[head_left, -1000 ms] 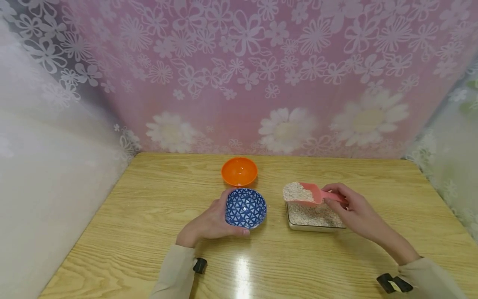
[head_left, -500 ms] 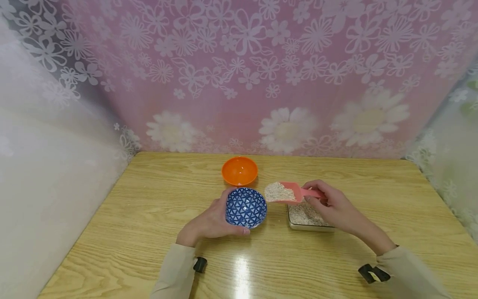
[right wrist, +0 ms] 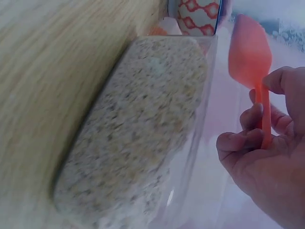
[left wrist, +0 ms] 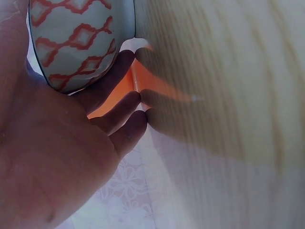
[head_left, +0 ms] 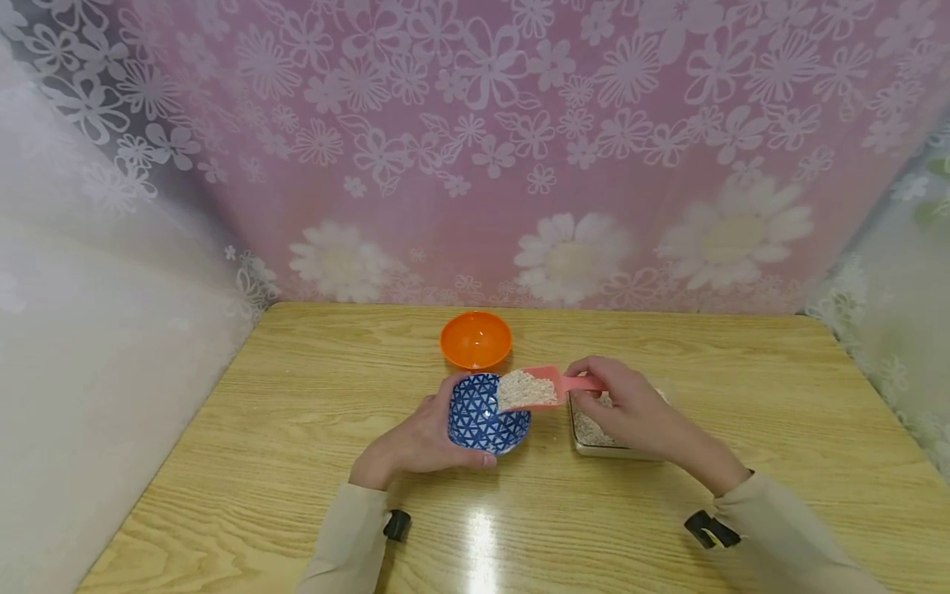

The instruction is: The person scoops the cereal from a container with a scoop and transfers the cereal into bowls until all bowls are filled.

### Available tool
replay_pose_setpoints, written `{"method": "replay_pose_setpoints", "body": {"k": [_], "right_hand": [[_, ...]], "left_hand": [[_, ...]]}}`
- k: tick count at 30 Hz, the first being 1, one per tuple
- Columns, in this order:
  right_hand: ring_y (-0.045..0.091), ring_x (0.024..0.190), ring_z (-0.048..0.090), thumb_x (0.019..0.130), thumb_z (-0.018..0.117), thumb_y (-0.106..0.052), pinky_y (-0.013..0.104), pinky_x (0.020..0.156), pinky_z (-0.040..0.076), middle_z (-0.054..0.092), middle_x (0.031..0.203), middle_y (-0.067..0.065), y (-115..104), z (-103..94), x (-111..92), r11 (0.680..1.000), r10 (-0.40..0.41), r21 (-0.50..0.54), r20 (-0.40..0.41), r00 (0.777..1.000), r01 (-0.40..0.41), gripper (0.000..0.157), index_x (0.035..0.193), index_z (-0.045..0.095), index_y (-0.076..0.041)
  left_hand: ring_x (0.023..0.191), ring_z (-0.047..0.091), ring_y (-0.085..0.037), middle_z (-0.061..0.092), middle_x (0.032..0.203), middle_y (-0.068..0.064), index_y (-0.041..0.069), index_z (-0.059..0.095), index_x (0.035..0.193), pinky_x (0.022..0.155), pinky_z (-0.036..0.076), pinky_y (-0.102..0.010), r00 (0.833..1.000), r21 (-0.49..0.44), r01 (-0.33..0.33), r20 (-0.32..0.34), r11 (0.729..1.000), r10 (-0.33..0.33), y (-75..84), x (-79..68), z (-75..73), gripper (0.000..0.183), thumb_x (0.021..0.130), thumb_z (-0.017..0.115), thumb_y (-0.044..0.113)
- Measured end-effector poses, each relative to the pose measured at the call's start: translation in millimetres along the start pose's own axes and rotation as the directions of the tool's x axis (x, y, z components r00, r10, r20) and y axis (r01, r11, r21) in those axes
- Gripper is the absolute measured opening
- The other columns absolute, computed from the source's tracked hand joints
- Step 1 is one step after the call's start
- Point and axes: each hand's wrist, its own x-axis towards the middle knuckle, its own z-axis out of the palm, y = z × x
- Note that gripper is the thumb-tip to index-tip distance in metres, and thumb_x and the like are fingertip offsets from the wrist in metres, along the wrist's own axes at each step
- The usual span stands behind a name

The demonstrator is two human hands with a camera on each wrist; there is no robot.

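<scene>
A blue-and-white bowl (head_left: 469, 421) with a triangle pattern inside stands on the table; its outside shows a red pattern on white in the left wrist view. My left hand (head_left: 419, 441) holds it from the left, thumb along the near side and fingers round the far side. In my right hand (head_left: 627, 404) is the handle of a pink scoop (head_left: 550, 376), pinched between thumb and fingers. Pale flakes (head_left: 525, 389), like oats, heap in the scoop, whose front end hangs over the bowl's right side. Below the right hand sits a shallow rectangular container (head_left: 604, 451) of the same flakes.
Just behind the blue bowl stands an orange bowl (head_left: 476, 340), with nothing seen inside. The wooden table (head_left: 297, 396) ends at a pink flowered curtain (head_left: 445, 206), and pale cloth hangs at both sides.
My right hand has carried the loaded scoop leftward, from above the container to over the blue bowl's right part. The left hand and both bowls have stayed put.
</scene>
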Motion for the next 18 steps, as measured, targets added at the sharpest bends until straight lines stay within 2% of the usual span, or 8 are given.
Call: {"method": "replay_pose_setpoints", "body": {"k": [5,9,13,18], "right_hand": [[0.019,0.093,0.054,0.098,0.063,-0.009,0.031,0.075,0.048,0.066,0.107,0.003,-8,5.9,8,0.989,-0.035,-0.143,0.038,0.999,0.041,0.018,0.115,0.066,-0.011],[0.023,0.100,0.057,0.098,0.064,-0.016,0.038,0.081,0.052,0.067,0.110,0.004,-19,8.2,12,0.942,-0.071,-0.322,0.071,0.995,0.090,0.021,0.118,0.065,-0.011],[0.019,0.087,0.050,0.099,0.063,-0.019,0.029,0.068,0.045,0.060,0.093,0.000,-33,8.1,18,0.884,-0.101,-0.447,0.100,0.990,0.135,0.017,0.114,0.064,-0.012],[0.017,0.076,0.042,0.098,0.063,-0.019,0.024,0.059,0.035,0.050,0.080,-0.002,-52,4.7,27,0.834,-0.111,-0.522,0.158,0.981,0.178,0.009,0.105,0.063,-0.013]], "left_hand": [[0.134,0.045,-0.032,0.045,0.151,-0.010,0.030,0.014,0.162,0.109,0.046,-0.057,1.000,0.008,0.009,0.001,1.000,-0.009,1.2,-0.9,-0.4,0.123,0.068,0.090,0.055],[0.136,0.045,-0.031,0.045,0.152,-0.009,0.030,0.013,0.162,0.112,0.044,-0.057,1.000,0.013,0.004,0.000,1.000,-0.004,1.8,-1.0,-0.4,0.125,0.068,0.091,0.056],[0.137,0.044,-0.030,0.044,0.154,-0.010,0.030,0.011,0.163,0.114,0.041,-0.057,1.000,0.023,0.010,0.002,1.000,-0.010,2.8,-1.9,-0.8,0.126,0.068,0.090,0.057],[0.137,0.044,-0.030,0.043,0.154,-0.010,0.030,0.011,0.163,0.115,0.041,-0.057,1.000,0.027,0.029,0.005,0.999,-0.030,4.3,-3.2,-1.1,0.127,0.068,0.089,0.060]]}}
